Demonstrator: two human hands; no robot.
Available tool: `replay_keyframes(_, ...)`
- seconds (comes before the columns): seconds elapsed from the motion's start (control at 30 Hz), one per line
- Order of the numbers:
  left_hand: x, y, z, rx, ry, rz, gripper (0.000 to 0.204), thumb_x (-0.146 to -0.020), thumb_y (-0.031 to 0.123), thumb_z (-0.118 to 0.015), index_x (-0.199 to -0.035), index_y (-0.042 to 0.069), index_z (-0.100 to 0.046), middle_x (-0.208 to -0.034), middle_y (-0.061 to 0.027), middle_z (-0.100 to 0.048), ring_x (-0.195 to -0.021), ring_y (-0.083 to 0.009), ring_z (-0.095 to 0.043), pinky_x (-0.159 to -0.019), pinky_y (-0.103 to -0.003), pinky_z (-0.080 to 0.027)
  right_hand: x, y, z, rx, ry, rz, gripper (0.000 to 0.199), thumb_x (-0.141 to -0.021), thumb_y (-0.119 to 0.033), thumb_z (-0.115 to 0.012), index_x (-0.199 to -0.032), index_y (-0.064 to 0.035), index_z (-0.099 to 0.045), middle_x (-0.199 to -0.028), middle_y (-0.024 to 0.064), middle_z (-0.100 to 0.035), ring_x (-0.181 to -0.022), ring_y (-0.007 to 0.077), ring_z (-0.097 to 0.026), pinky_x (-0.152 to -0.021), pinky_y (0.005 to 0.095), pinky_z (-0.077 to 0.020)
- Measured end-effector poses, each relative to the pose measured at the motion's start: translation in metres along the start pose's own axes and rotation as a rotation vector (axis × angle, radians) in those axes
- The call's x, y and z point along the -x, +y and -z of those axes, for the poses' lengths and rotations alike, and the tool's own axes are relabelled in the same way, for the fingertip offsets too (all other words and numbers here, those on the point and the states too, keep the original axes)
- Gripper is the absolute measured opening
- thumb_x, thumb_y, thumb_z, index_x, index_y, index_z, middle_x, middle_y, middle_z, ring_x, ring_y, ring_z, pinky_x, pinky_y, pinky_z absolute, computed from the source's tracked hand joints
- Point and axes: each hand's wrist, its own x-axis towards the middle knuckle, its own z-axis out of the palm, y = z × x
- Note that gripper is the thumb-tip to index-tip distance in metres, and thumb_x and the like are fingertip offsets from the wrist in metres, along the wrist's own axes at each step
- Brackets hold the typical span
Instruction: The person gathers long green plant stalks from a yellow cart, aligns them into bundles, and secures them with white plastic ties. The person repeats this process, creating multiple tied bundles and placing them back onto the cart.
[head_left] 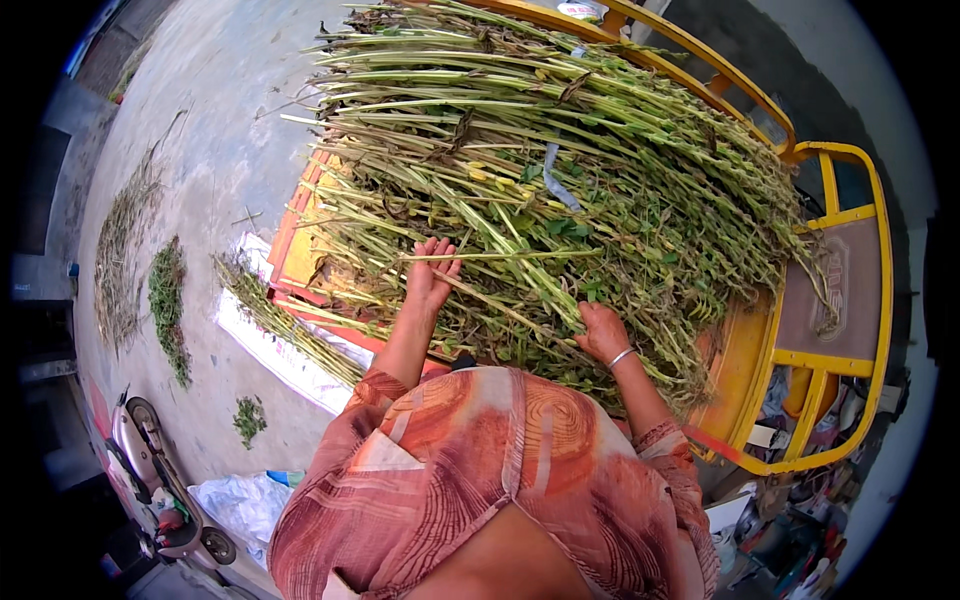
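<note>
A thick heap of cut green stalks point(600, 110), with seed pods and drying leaves and looking like sesame, fills the bed of a yellow cargo cart in front of me. My left hand point(434, 272) is over the heap's near left part, palm up with fingers stretched out. One thin stalk point(520, 256) crosses its fingers. Farther right, my right hand point(604, 332) is closed around the lower end of a few stalks point(530, 275) that slant up and left across the pile. A silver bracelet point(621, 357) circles that wrist. A grey-blue strip point(557, 180) lies among the stalks.
Yellow rails point(884, 300) bound the cart at right and back. On the left, a stalk bundle point(300, 325) lies on a white sheet point(240, 330), with plant piles point(168, 310) on the concrete beyond. A scooter point(150, 470) stands lower left; clutter point(790, 530) fills the lower right.
</note>
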Motion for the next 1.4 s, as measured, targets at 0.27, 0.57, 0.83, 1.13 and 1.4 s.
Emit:
replay_keyframes(0.27, -0.018, -0.007, -0.008, 0.033, -0.101, 0.02, 0.067, -0.097, 0.047, -0.03, -0.146, 0.005, -0.008, -0.151, -0.0171, -0.014, -0.138, -0.0315, -0.021, -0.108, -0.051, -0.03, 0.034, 0.085, -0.006, 0.261, -0.204, -0.236, 0.052, -0.06, -0.024, -0.078, -0.103, -0.0064, -0.053, -0.093, 0.0181, -0.057, -0.086, 0.0388, -0.058, -0.071, 0.0459, -0.049)
replay_keyframes(0.57, -0.011, 0.0, 0.004, 0.132, -0.113, 0.038, 0.069, -0.095, 0.05, -0.032, -0.146, 0.009, -0.009, -0.149, -0.017, -0.019, -0.135, -0.033, -0.029, -0.104, -0.055, -0.034, -0.047, -0.038, 0.004, 0.084, 0.072, 0.032, 0.053, -0.072, -0.021, -0.074, -0.114, -0.001, -0.049, -0.104, 0.017, -0.056, -0.098, 0.0336, -0.056, -0.081, 0.0441, -0.0481)
replay_keyframes(0.83, 0.017, 0.014, 0.001, 0.048, -0.165, 0.046, 0.064, -0.097, 0.05, -0.026, -0.141, 0.003, -0.025, -0.146, -0.0168, -0.028, -0.132, -0.0304, -0.034, -0.103, -0.05, -0.038, -0.155, -0.097, -0.06, 0.235, 0.088, -0.09, 0.057, -0.072, -0.017, -0.073, -0.117, -0.0002, -0.045, -0.112, 0.0195, -0.056, -0.105, 0.0369, -0.052, -0.089, 0.0437, -0.0449)
replay_keyframes(1.13, 0.044, 0.047, 0.007, 0.127, -0.085, -0.083, 0.077, -0.094, 0.051, -0.037, -0.144, 0.001, -0.005, -0.14, -0.0272, -0.03, -0.129, -0.0391, -0.034, -0.105, -0.048, -0.034, -0.104, -0.096, -0.031, -0.127, 0.132, 0.161, 0.043, -0.064, -0.007, -0.067, -0.103, -0.0036, -0.049, -0.097, 0.0187, -0.055, -0.087, 0.0393, -0.056, -0.069, 0.0452, -0.0465)
replay_keyframes(1.4, 0.04, 0.057, 0.044, 0.137, -0.049, -0.217, 0.061, -0.096, 0.05, -0.036, -0.14, 0.009, -0.025, -0.137, -0.0131, -0.033, -0.123, -0.0311, -0.041, -0.096, -0.046, -0.04, -0.091, -0.082, -0.028, -0.267, 0.076, 0.281, 0.035, -0.066, -0.018, -0.078, -0.082, -0.0011, -0.052, -0.072, 0.0166, -0.052, -0.066, 0.0368, -0.051, -0.06, 0.0368, -0.0435)
